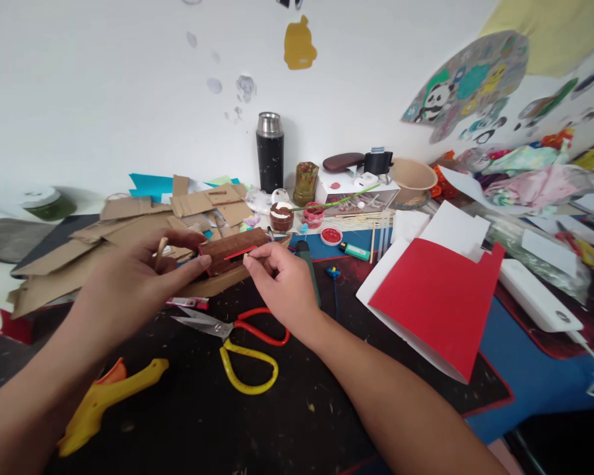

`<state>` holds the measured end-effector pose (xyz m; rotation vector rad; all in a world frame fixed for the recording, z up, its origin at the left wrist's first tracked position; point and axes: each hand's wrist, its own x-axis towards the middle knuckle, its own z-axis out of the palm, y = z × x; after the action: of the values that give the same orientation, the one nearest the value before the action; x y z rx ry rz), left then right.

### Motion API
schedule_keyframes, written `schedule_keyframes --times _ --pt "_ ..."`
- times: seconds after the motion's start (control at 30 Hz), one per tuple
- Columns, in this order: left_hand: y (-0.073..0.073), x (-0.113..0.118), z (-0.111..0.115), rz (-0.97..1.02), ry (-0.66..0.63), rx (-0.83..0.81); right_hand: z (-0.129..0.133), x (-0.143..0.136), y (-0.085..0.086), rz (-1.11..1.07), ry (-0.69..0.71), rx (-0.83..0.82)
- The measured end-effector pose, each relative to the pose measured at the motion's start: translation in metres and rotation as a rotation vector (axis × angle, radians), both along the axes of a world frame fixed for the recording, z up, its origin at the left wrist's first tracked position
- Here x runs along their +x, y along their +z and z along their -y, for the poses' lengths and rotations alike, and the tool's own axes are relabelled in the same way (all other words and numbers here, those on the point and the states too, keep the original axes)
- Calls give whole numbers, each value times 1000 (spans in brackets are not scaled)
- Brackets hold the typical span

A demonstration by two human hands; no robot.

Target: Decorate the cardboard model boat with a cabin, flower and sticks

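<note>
My left hand (153, 270) is closed around one end of a small brown-painted cardboard model (235, 247), raised over the table. A thin wooden stick (161, 253) pokes out between its fingers. Along the model's near side runs a narrow red strip (240, 253). At this strip, the thumb and forefinger of my right hand (284, 274) are pinched together; a small pale tip shows there, too small to name. Beneath both hands lie scissors (222, 328) with one red and one yellow handle, blades spread. A yellow hot glue gun (111, 402) is partly covered by my left forearm.
Cut cardboard pieces (123, 227) pile up at the left. Behind stand a black thermos (270, 155) and an open pot of brown paint (281, 216). Red corrugated paper (435, 297) and a white power bank (539, 297) with a cable lie at the right.
</note>
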<state>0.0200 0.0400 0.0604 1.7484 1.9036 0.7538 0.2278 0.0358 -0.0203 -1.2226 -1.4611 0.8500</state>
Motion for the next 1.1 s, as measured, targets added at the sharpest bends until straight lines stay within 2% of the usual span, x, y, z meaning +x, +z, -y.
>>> schedule_keyframes --times 0.1,0.4,0.57,1.1 --pt "1 1 1 -92 9 25 1 0 1 -16 10 10" --pt "-4 -2 9 -128 -45 181 -1 0 1 17 33 -32" --pt "-1 1 13 -182 -78 231 -1 0 0 14 32 -32" --pt "6 4 9 -162 -44 135 0 0 -1 21 5 12"
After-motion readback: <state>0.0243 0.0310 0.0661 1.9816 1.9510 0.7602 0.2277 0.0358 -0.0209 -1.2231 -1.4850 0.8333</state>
